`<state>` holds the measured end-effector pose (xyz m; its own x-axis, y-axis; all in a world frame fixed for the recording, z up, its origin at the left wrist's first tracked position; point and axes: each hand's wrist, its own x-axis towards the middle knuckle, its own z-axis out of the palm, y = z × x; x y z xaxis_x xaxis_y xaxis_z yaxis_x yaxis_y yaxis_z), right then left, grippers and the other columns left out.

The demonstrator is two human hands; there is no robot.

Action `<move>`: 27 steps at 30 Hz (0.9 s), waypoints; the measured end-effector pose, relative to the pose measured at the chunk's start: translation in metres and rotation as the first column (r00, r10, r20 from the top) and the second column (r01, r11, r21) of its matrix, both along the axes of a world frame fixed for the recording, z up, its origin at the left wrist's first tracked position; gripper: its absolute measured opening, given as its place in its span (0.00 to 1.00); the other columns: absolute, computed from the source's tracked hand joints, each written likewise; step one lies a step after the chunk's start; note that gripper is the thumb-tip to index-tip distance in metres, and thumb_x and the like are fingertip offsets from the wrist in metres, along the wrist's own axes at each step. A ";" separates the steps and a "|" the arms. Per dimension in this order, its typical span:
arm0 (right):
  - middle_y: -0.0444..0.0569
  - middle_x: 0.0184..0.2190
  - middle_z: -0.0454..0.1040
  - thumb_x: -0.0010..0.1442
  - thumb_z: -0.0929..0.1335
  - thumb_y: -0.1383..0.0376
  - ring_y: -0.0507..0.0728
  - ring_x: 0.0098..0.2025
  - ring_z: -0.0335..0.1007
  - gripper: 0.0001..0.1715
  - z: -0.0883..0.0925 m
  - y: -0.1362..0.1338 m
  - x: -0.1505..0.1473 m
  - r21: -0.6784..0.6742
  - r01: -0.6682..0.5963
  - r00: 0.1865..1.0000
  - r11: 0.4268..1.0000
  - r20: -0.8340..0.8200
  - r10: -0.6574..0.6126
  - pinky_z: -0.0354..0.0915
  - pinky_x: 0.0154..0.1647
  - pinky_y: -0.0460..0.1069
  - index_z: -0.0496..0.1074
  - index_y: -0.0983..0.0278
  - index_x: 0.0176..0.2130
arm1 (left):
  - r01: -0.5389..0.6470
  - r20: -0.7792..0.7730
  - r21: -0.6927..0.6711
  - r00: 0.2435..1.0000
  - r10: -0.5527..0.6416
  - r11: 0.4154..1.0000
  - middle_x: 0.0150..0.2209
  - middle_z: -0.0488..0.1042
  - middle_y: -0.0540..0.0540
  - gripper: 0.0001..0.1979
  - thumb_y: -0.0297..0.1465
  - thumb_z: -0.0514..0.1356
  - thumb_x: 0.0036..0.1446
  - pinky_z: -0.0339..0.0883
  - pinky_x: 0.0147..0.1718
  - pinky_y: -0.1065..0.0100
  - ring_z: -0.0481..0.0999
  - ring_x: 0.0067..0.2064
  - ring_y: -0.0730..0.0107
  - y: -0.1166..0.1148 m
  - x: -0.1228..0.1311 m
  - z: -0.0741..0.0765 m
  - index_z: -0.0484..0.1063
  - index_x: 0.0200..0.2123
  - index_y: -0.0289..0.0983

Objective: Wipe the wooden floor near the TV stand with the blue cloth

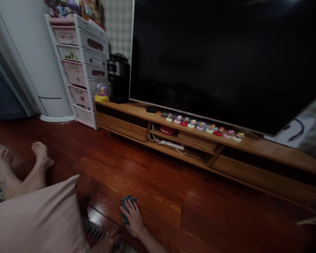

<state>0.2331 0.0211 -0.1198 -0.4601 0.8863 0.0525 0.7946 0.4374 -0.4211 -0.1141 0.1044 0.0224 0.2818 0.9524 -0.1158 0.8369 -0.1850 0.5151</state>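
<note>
On the reddish wooden floor (158,196), my right hand (133,218) lies over a folded dark blue-green cloth (125,202). Its fingers are spread across the cloth and press it down; the cloth's edges stick out beyond the fingertips and on the left side. My left hand (112,237) is low in the view, in shadow, left of the right hand and next to a pale pink cushion (37,218). How its fingers are set is too dark to make out.
A person's bare feet (40,153) and legs extend past the cushion. Along the wall runs a low wooden TV stand (121,128) bearing a large television (213,63) and a row of small figurines (192,123). A white power strip (172,144) sits on its shelf. A drawer tower (79,70) stands left.
</note>
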 end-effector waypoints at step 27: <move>0.39 0.72 0.34 0.61 0.63 0.62 0.60 0.72 0.30 0.43 -0.048 -0.055 0.004 -0.030 0.275 0.961 0.961 -0.034 -0.276 0.37 0.70 0.63 0.42 0.48 0.70 | 0.430 0.068 -0.214 0.902 -0.425 0.877 0.64 0.64 0.50 0.27 0.47 0.63 0.53 0.56 0.63 0.58 0.57 0.67 0.51 -0.099 0.125 -0.067 0.70 0.57 0.51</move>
